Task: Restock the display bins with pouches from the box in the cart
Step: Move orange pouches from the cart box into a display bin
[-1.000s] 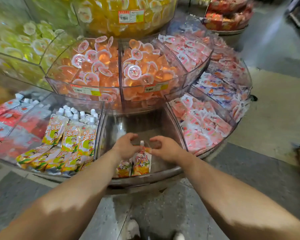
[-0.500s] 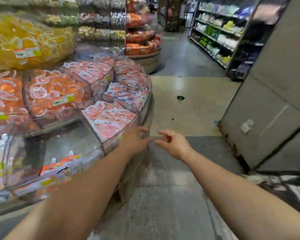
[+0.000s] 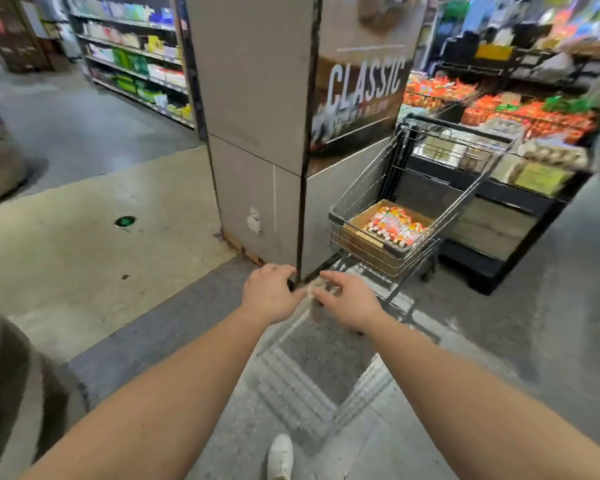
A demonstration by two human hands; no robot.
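Seen from the person's head, both bare arms reached forward over a grey shop floor (image 3: pixel 482 327). The left hand (image 3: pixel 271 294) and the right hand (image 3: pixel 349 301) were close together, fingers loosely curled, holding nothing. Ahead and to the right stood a wire cart (image 3: pixel 409 202). Inside it lay an open cardboard box (image 3: pixel 364 237) filled with orange and red pouches (image 3: pixel 394 225), well apart from the hands. A square grey pillar (image 3: pixel 253 116) with a poster reading "CLASSIC" (image 3: pixel 364 81) rose just left of the cart, touching or nearly touching it. Behind the cart was a dark produce stand (image 3: pixel 499 209). Stocked shelves (image 3: pixel 136 60) lined the aisle at far left. A white shoe (image 3: pixel 280 457) showed at the bottom.
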